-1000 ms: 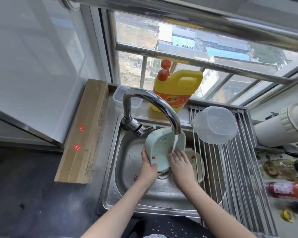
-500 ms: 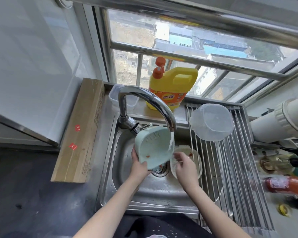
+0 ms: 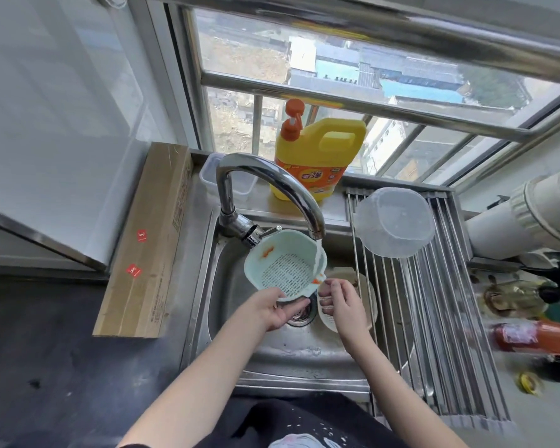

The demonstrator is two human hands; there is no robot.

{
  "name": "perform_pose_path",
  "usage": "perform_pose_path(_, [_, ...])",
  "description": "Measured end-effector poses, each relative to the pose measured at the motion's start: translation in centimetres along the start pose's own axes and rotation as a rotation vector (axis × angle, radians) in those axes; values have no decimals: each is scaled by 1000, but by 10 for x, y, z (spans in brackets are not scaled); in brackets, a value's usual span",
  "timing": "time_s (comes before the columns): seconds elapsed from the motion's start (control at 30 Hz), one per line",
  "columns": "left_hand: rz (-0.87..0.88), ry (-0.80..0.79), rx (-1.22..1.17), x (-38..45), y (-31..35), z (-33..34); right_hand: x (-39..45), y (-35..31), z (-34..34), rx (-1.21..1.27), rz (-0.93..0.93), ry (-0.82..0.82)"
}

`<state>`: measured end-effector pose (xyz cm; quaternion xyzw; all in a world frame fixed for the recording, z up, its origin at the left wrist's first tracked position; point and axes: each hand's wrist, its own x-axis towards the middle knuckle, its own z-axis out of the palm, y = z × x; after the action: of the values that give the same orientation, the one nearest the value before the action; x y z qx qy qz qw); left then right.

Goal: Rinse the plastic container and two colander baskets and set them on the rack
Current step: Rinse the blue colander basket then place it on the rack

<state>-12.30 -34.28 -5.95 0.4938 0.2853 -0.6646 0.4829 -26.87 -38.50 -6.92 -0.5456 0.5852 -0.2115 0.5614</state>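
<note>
— What are your hands doing at the sink [image 3: 207, 286]?

— Your left hand [image 3: 274, 310] grips the near rim of the pale green colander [image 3: 286, 268], thumb on the rim, fingers curled beneath it. You hold it tilted under the tap [image 3: 272, 185], its open side turned toward you, and water runs down its right edge. Orange scraps cling to its inner wall and to the rim nearest your other hand.

— And the right hand [image 3: 340, 302]?

— It hangs just right of the colander, fingers loosely curled with nothing in them, fingertips close to the scraps on the rim.

— Where is the second colander?

— The cream colander [image 3: 366, 295] lies in the sink, right of the drain and partly behind your right hand.

— The plastic container?

— The clear container [image 3: 395, 221] sits upside down at the far end of the rack [image 3: 440, 334], right of the tap.

— Anything else?

— A yellow detergent bottle [image 3: 317, 156] stands behind the tap on the sill, and a long cardboard box [image 3: 146, 240] lies on the surface to the sink's left.
</note>
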Motion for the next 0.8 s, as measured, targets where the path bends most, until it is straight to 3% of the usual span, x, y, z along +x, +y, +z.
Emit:
perform_pose_path(0.1, [7,-19,-91,-2,6,8,5,-11,2,-34,-33,-126])
perform_pose_path(0.2, [12,-38,-133,-4,7,9,15,-15,8,-202,-73,-102])
perform_pose_path(0.33, [54,-18,-156,-6,4,8,25,-21,16,-43,87,-168])
perform_pose_path(0.5, [53,37,-111,-9,-2,9,36,-24,20,-55,160,5])
perform_pose_path(0.57, [55,43,-128,-9,-2,10,37,-28,18,-21,237,-27])
perform_pose_path(0.63, [69,53,-163,-10,0,11,33,-32,16,-118,196,-152])
perform_pose_path(0.7, [86,43,-177,-13,1,12,32,-29,13,-360,41,-232])
perform_pose_path(0.8, [71,23,-96,-16,-3,11,34,-24,12,-372,53,-76])
